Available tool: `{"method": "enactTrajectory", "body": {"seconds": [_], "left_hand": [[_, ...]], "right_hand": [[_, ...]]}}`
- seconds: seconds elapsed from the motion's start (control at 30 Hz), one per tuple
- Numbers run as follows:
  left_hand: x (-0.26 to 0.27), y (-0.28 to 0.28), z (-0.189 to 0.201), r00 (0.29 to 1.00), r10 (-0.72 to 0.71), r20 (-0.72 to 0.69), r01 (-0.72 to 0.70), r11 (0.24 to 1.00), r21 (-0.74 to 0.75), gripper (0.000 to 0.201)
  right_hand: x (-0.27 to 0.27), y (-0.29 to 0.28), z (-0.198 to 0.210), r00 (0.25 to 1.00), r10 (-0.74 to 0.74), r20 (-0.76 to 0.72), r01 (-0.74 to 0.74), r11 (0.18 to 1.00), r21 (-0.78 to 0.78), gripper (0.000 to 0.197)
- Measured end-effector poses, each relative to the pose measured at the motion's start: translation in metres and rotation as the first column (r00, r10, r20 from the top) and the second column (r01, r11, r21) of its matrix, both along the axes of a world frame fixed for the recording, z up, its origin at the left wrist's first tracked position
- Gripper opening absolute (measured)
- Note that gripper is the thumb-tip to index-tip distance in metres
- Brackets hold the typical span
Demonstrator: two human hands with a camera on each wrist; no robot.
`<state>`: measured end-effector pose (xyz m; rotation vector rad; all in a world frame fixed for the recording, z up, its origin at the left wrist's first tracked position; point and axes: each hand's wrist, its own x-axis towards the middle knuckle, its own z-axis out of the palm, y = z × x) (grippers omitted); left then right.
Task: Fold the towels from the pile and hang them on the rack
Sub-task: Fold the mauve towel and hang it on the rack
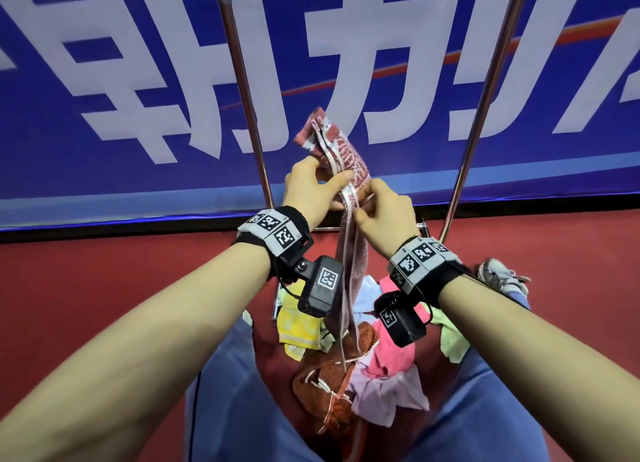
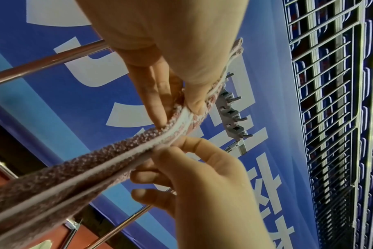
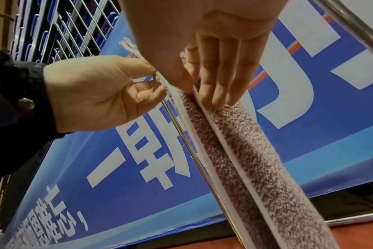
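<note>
Both hands, left (image 1: 313, 193) and right (image 1: 388, 215), pinching pink towel (image 1: 341, 156) above red floor (image 1: 104, 288).

both forearms raised; left hand (image 1: 310, 189), right hand (image 1: 388, 219) pinching.

The pink towel (image 1: 341, 170) has white edges and a red patterned end. It is folded into a long thin strip and hangs down, with its top end sticking up. Below it, the pile of towels (image 1: 363, 343) lies on the red floor: yellow, pink, orange, green and pale ones, all crumpled. The rack (image 1: 242, 80) has shiny metal poles standing just behind the pink towel.
</note>
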<state>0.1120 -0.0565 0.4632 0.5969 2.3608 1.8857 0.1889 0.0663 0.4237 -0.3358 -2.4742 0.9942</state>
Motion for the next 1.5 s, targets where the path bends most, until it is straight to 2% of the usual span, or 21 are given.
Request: {"method": "enactTrajectory", "body": {"seconds": [0.07,0.2,0.4,0.67,0.87,1.0,1.1,1.2,1.27,1.33,1.43,1.5], "left_hand": [[0.0,0.0,0.003,0.999,-0.023,0.023,0.023,1.0,0.006,0.019],[-0.002,0.0,0.007,0.997,-0.055,0.055,0.057,0.997,-0.047,0.034],[-0.008,0.001,0.009,1.0,0.024,-0.002,-0.024,1.0,-0.011,0.028],[0.001,0.002,0.014,0.999,0.007,0.037,-0.009,0.998,0.063,0.028],[0.003,0.0,0.012,0.993,-0.073,0.098,0.066,0.995,0.074,0.013],[0.002,-0.004,0.008,0.991,-0.127,0.033,0.127,0.992,-0.023,0.023],[0.0,-0.006,0.004,0.986,-0.158,-0.051,0.146,0.972,-0.185,0.029],[0.001,-0.005,-0.004,0.97,-0.229,-0.076,0.193,0.926,-0.325,0.045],[0.006,-0.008,-0.002,0.96,-0.275,-0.049,0.247,0.917,-0.315,0.047],[0.013,-0.012,0.002,0.94,-0.34,0.0,0.328,0.908,-0.261,0.041],[0.017,-0.016,0.001,0.901,-0.432,0.044,0.425,0.859,-0.285,0.047],[0.017,-0.016,-0.003,0.881,-0.468,0.073,0.464,0.822,-0.329,0.05]], "right_hand": [[-0.003,0.001,0.001,0.999,-0.021,-0.024,0.022,1.0,0.009,0.016],[-0.002,0.001,0.001,0.995,-0.04,-0.094,0.042,0.999,0.014,0.018],[0.006,-0.003,0.004,0.98,0.011,-0.2,0.004,0.997,0.075,0.037],[0.007,-0.009,0.008,0.98,0.089,-0.176,-0.063,0.987,0.15,0.038],[0.01,-0.011,0.005,0.975,0.125,-0.183,-0.109,0.989,0.097,0.036],[0.019,-0.006,0.01,0.973,0.181,-0.144,-0.192,0.979,-0.071,0.042],[0.021,-0.002,0.012,0.97,0.207,-0.126,-0.227,0.959,-0.169,0.037],[0.014,0.006,0.018,0.972,0.103,-0.21,-0.126,0.987,-0.097,0.023],[0.009,0.014,0.025,0.955,0.024,-0.296,-0.043,0.997,-0.058,0.021],[0.004,0.024,0.035,0.948,0.009,-0.32,-0.022,0.999,-0.039,0.029],[-0.001,0.036,0.046,0.978,0.099,-0.183,-0.092,0.995,0.044,0.046],[-0.002,0.039,0.05,0.988,0.135,-0.079,-0.128,0.988,0.08,0.038]]}}
